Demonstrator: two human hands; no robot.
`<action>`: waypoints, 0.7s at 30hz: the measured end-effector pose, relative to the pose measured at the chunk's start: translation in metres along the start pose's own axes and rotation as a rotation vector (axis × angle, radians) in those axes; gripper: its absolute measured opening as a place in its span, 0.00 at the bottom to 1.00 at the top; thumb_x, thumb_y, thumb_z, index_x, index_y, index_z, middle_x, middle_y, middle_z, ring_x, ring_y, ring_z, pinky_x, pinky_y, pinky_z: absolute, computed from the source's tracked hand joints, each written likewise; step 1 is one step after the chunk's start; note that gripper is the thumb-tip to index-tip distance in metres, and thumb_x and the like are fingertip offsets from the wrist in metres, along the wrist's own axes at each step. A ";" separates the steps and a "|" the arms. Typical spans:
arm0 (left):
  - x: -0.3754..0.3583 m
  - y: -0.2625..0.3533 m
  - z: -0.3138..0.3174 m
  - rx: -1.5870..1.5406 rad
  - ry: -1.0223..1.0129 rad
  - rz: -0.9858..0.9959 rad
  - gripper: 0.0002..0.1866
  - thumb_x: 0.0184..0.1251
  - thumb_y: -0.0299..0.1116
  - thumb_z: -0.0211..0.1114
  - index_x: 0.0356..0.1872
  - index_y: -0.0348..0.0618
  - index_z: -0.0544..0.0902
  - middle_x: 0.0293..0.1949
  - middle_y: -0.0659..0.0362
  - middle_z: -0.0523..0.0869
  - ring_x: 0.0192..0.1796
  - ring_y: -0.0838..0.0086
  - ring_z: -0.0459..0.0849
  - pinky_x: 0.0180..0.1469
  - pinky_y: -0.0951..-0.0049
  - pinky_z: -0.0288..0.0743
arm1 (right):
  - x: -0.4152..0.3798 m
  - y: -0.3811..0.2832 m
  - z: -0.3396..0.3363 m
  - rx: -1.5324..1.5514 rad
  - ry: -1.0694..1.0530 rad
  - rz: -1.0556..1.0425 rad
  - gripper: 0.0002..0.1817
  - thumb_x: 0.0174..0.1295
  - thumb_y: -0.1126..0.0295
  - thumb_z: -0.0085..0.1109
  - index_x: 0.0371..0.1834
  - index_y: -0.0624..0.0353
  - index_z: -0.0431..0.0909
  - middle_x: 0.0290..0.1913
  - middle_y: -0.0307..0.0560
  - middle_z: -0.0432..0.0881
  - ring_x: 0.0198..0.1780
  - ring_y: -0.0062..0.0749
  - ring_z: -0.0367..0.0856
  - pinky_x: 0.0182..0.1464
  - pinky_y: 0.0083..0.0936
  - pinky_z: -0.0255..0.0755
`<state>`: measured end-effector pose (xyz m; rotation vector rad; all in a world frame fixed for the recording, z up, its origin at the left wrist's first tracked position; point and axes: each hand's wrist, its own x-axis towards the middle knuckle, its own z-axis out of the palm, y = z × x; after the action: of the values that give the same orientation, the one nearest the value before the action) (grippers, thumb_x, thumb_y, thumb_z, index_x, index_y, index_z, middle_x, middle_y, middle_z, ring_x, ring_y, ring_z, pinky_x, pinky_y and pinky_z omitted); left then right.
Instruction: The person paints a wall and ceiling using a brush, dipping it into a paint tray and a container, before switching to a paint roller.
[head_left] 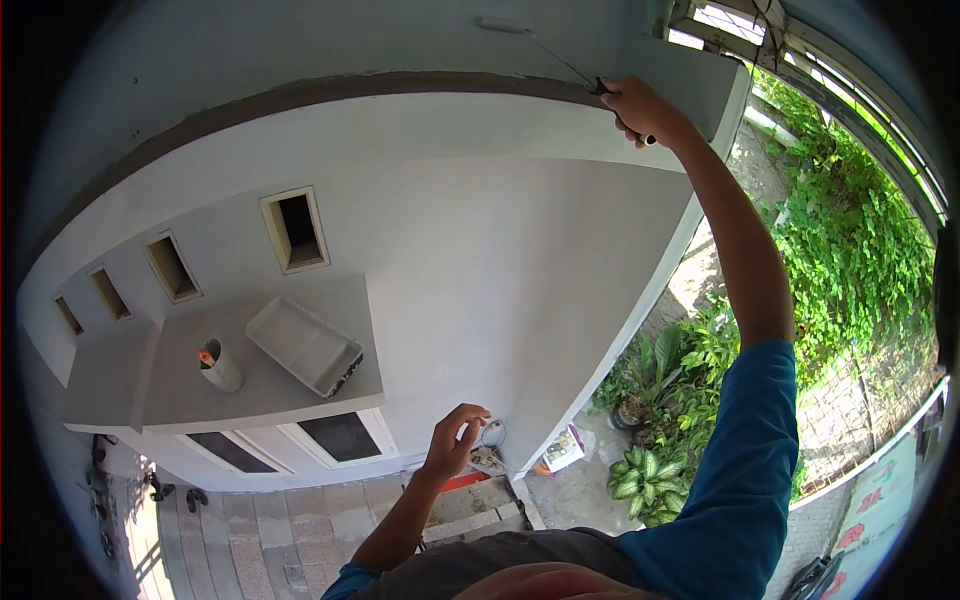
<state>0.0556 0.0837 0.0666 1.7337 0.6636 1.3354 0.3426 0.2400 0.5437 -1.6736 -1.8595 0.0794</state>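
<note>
My right hand is raised at the upper right, its fingers wrapped round the dark handle of a paint roller. The roller's thin wire frame runs up and left to a pale sleeve, which lies at the bluish-grey surface above the brown strip. Lower down, in front of the white wall, my left hand hangs with bent fingers, and nothing shows in it. A white paint tray rests tilted on the grey ledge, beside a white cup with an orange-tipped item in it.
Several small square openings line the wall at left. Dark-paned windows sit under the ledge. Below me is a platform near the tiled floor. Green plants grow at right, beyond the wall's edge, with a metal window frame above.
</note>
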 end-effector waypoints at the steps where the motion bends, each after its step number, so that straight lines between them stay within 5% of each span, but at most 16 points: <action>1: 0.000 0.000 0.000 -0.009 0.012 0.011 0.15 0.82 0.38 0.54 0.50 0.36 0.82 0.45 0.52 0.87 0.45 0.69 0.85 0.53 0.67 0.77 | 0.008 0.000 0.001 0.038 0.031 -0.024 0.22 0.79 0.66 0.45 0.73 0.60 0.68 0.19 0.42 0.72 0.16 0.26 0.72 0.18 0.31 0.71; 4: 0.001 0.009 -0.004 -0.007 0.009 -0.013 0.11 0.79 0.31 0.55 0.50 0.35 0.82 0.45 0.52 0.86 0.47 0.68 0.86 0.54 0.68 0.77 | 0.058 -0.004 -0.009 0.072 0.160 -0.041 0.21 0.81 0.61 0.44 0.72 0.50 0.70 0.17 0.38 0.70 0.14 0.25 0.69 0.17 0.29 0.67; 6: 0.002 0.006 -0.008 0.019 0.024 -0.007 0.13 0.80 0.34 0.54 0.50 0.35 0.82 0.45 0.52 0.86 0.47 0.68 0.85 0.54 0.67 0.77 | 0.111 -0.008 -0.022 0.002 0.195 -0.051 0.15 0.81 0.58 0.43 0.57 0.54 0.75 0.17 0.38 0.70 0.14 0.26 0.69 0.18 0.30 0.67; 9: 0.003 0.006 -0.011 0.036 0.054 -0.008 0.15 0.82 0.38 0.53 0.49 0.36 0.82 0.45 0.52 0.87 0.46 0.69 0.84 0.54 0.67 0.77 | 0.143 -0.007 -0.043 0.153 0.240 -0.042 0.15 0.81 0.56 0.43 0.46 0.57 0.72 0.16 0.38 0.69 0.14 0.27 0.69 0.18 0.30 0.66; 13: 0.001 -0.002 -0.013 0.024 0.079 -0.012 0.15 0.82 0.37 0.53 0.49 0.36 0.82 0.45 0.52 0.87 0.46 0.69 0.84 0.53 0.67 0.77 | 0.104 0.017 -0.035 -0.025 0.152 -0.021 0.17 0.81 0.59 0.43 0.65 0.53 0.73 0.16 0.38 0.69 0.13 0.25 0.68 0.16 0.30 0.67; 15: 0.001 0.000 -0.011 0.020 0.059 -0.028 0.15 0.82 0.37 0.53 0.49 0.36 0.82 0.45 0.53 0.87 0.46 0.69 0.84 0.53 0.67 0.77 | 0.054 0.025 -0.021 -0.034 0.120 -0.006 0.24 0.81 0.62 0.44 0.78 0.47 0.65 0.16 0.38 0.69 0.13 0.23 0.68 0.16 0.27 0.67; 19: 0.003 -0.008 -0.004 0.023 0.011 -0.029 0.14 0.82 0.37 0.53 0.49 0.36 0.82 0.45 0.53 0.87 0.46 0.69 0.84 0.54 0.67 0.77 | 0.013 0.038 -0.020 -0.099 0.001 0.083 0.27 0.81 0.64 0.44 0.82 0.44 0.59 0.17 0.37 0.69 0.13 0.21 0.69 0.15 0.25 0.67; 21: 0.005 -0.006 0.000 0.025 0.002 -0.028 0.15 0.82 0.37 0.53 0.50 0.36 0.82 0.45 0.53 0.87 0.46 0.69 0.84 0.54 0.67 0.77 | 0.009 0.038 -0.018 -0.049 0.022 0.021 0.28 0.79 0.66 0.45 0.80 0.57 0.59 0.16 0.41 0.71 0.14 0.28 0.70 0.16 0.33 0.68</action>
<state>0.0572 0.0911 0.0641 1.7368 0.7054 1.3148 0.3844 0.2491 0.5455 -1.7205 -1.8417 0.0235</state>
